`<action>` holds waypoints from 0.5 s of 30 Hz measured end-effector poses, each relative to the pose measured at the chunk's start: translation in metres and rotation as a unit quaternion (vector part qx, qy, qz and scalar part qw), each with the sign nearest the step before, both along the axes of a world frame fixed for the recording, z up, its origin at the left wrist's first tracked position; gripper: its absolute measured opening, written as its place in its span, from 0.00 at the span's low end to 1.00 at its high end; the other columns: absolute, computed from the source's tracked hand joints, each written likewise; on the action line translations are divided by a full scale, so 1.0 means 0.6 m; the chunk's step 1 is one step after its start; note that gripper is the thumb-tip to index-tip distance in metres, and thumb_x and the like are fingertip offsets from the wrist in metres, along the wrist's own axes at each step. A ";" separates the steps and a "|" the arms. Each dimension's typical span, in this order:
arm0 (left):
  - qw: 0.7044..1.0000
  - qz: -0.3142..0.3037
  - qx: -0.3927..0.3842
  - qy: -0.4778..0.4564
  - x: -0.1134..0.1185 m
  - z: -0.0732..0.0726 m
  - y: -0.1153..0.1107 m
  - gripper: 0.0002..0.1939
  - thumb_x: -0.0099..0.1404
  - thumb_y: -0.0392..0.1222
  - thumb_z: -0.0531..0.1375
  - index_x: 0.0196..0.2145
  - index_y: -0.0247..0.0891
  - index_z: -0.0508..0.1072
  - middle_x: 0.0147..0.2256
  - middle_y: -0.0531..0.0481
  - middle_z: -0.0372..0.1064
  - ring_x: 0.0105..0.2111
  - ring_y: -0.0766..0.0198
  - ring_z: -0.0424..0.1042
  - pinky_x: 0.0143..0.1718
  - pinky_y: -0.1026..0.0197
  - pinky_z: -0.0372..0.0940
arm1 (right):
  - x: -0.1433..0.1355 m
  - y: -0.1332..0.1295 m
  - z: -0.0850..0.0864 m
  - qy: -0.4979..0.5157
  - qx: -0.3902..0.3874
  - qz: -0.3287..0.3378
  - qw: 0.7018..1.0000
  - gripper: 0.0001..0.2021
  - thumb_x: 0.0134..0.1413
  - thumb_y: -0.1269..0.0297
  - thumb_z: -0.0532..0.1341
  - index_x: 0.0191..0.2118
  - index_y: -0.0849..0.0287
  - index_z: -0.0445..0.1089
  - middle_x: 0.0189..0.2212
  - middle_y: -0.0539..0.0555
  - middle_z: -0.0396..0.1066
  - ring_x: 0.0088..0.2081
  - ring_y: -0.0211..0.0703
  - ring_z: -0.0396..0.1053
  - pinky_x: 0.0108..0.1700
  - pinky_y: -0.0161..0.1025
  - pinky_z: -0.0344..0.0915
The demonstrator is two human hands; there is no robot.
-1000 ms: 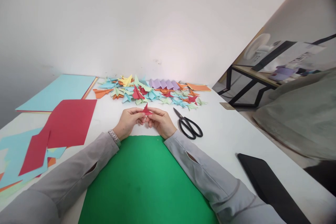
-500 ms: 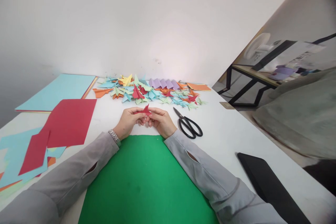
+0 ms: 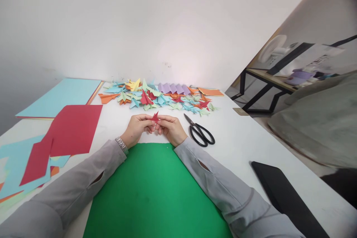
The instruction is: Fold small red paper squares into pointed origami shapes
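A small folded red paper piece [image 3: 155,117] is held between both hands, its pointed tip upward. My left hand [image 3: 136,128] pinches it from the left side, and my right hand [image 3: 172,128] pinches it from the right. Both hands are just beyond the far edge of a green sheet [image 3: 156,189]. Behind them lies a heap of small folded papers [image 3: 146,98] in several colours. Black-handled scissors [image 3: 201,134] rest to the right of my right hand, blades toward the heap.
Red paper [image 3: 76,130] and cut blue sheets [image 3: 13,160] lie at the left, with a stack of large sheets [image 3: 64,96] behind. An orange paper [image 3: 212,92] is at the back. A black flat object [image 3: 287,197] lies at the right. Beyond stands another table [image 3: 267,74].
The thumbs and fingers have shifted slightly on the red paper, covering more of its sides.
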State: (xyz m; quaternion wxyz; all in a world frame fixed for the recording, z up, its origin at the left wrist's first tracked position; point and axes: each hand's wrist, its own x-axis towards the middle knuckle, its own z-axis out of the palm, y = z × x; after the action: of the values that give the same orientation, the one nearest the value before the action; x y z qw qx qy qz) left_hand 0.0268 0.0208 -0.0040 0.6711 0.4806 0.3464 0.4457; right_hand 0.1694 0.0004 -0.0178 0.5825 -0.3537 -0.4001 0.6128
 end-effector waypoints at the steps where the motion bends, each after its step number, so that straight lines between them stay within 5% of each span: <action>1: 1.000 0.002 -0.001 -0.004 0.000 0.000 0.000 0.05 0.44 0.34 0.65 0.24 0.31 0.75 0.17 0.50 0.70 0.17 0.68 0.67 0.20 0.65 0.61 | 0.000 0.000 0.001 0.000 -0.005 -0.001 1.000 0.10 0.37 0.70 0.66 0.32 0.62 0.77 0.16 0.50 0.72 0.14 0.34 0.63 0.18 0.32 0.60; 15: 0.998 0.008 -0.028 -0.046 -0.002 0.000 0.006 0.09 0.42 0.31 0.66 0.26 0.30 0.78 0.18 0.48 0.71 0.17 0.68 0.67 0.19 0.65 0.59 | -0.001 0.001 0.002 0.015 -0.012 -0.009 1.000 0.07 0.35 0.70 0.67 0.27 0.63 0.77 0.17 0.52 0.74 0.13 0.32 0.63 0.16 0.30 0.60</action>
State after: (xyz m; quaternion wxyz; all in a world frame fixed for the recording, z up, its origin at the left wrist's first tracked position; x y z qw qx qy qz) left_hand 0.0258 0.0244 -0.0038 0.6959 0.4376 0.3311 0.4632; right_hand 0.1687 0.0012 -0.0167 0.5897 -0.3555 -0.3808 0.6171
